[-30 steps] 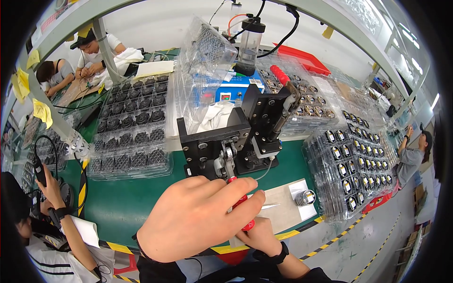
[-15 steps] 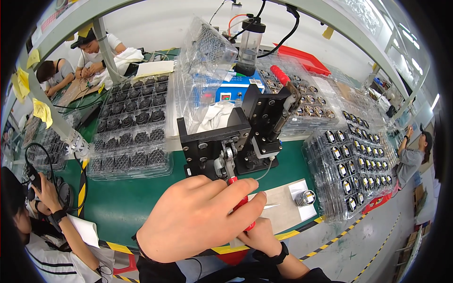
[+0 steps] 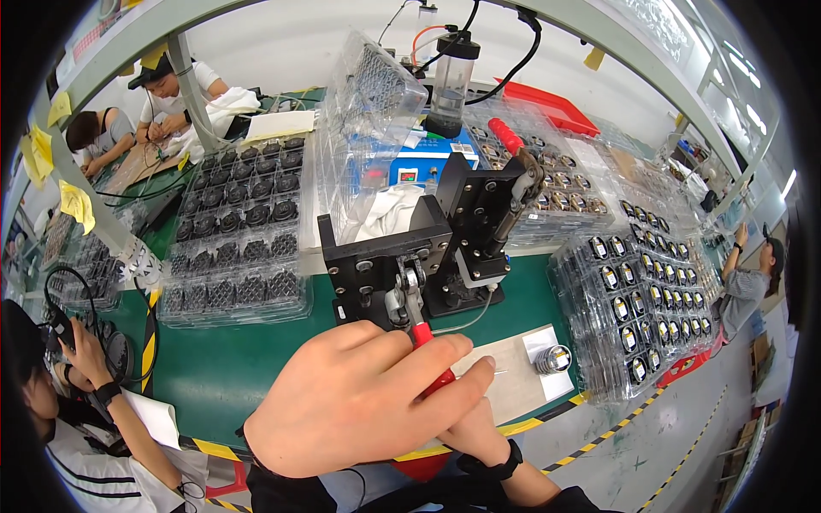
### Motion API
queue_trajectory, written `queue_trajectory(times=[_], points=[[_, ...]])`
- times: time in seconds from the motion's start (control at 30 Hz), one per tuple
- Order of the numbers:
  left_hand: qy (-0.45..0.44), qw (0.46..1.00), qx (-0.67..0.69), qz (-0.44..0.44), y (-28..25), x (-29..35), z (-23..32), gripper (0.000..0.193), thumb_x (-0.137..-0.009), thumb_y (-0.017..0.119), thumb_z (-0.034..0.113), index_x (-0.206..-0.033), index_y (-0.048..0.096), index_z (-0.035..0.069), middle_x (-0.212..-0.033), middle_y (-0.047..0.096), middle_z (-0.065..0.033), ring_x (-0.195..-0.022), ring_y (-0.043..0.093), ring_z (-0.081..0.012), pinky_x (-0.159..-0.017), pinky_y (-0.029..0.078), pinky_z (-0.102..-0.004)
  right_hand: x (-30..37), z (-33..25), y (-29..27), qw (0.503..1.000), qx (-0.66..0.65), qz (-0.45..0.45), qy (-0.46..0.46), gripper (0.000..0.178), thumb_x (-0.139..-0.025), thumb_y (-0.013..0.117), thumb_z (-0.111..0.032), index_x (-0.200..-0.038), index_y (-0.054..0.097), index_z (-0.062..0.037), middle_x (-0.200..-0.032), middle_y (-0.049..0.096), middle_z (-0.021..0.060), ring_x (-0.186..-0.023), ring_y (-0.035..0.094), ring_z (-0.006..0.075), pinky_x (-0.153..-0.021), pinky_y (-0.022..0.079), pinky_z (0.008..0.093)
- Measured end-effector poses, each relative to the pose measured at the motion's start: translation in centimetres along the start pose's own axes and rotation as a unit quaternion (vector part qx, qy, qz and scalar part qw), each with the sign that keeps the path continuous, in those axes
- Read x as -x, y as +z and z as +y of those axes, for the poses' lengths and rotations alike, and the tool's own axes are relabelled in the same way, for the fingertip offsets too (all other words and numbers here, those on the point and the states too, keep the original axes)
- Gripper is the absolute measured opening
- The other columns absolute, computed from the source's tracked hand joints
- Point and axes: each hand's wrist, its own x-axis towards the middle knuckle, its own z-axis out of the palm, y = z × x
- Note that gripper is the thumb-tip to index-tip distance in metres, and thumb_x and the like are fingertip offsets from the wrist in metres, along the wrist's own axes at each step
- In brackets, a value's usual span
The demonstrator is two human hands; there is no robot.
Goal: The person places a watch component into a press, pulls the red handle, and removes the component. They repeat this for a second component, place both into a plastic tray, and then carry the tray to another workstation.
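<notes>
My left hand (image 3: 359,402) is wrapped over the red handle (image 3: 422,333) of a toggle clamp, its fingers closed round the grip. The clamp's metal linkage (image 3: 405,295) joins a black metal fixture (image 3: 363,263) standing on the green bench. Under and behind those fingers is my right hand (image 3: 479,434), with a dark band on its wrist; its fingertips are hidden. A thin pointed metal tip (image 3: 494,372) shows just past my left fingers, and I cannot tell what holds it. To the right, a small round metal part (image 3: 553,359) rests on white paper.
Clear trays of black round parts (image 3: 244,218) are stacked left, and trays of labelled round parts (image 3: 637,299) right. Behind the fixture stand a blue box (image 3: 423,162) and a transparent cylinder (image 3: 451,90). A second red-handled clamp (image 3: 506,135) rises nearby. Other people sit left and stand right.
The fixture and red handle have shifted slightly left in the picture. My left fingers have moved a little along the handle, and my right hand is slightly more covered by them.
</notes>
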Motion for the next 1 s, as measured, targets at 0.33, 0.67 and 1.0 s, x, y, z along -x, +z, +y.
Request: queue_trajectory(times=[0.33,0.67,1.0], points=[[-0.159,0.943,0.108,0.271,-3.6,3.9,-2.6,0.063,-0.077,0.075,0.02,-0.126,0.046,-0.009,-0.121,0.056,-0.0278,-0.08,0.061,-0.0205,-0.052,0.048,-0.0217,0.1,-0.4,0.5,1.0,-0.016,-0.022,-0.009,0.006,-0.084,0.064,-0.014,-0.087,0.062,-0.0096,-0.07,0.062,0.0067,-0.058,0.061,0.0252,-0.051,0.047,0.0332],[0.015,0.989,0.117,0.087,-6.1,3.7,0.9,0.042,-0.075,0.075,0.018,-0.109,0.063,-0.002,-0.099,0.068,-0.0168,-0.062,0.062,-0.0167,-0.046,0.044,-0.022,0.3,-0.2,0.6,1.0,-0.003,0.0,-0.006,0.006,-0.085,0.062,-0.016,-0.084,0.061,-0.0096,-0.07,0.062,0.0059,-0.059,0.061,0.0248,-0.052,0.047,0.0337],[0.095,0.987,0.083,0.097,-5.1,2.7,5.5,0.026,-0.077,0.073,0.026,-0.09,0.069,0.004,-0.077,0.069,-0.0065,-0.051,0.056,-0.0138,-0.046,0.042,-0.0245,0.1,-0.6,-1.2,0.993,-0.047,-0.089,0.069,0.015,-0.084,0.061,-0.017,-0.096,0.058,-0.0083,-0.069,0.061,0.0072,-0.061,0.061,0.0261,-0.055,0.047,0.0367]])
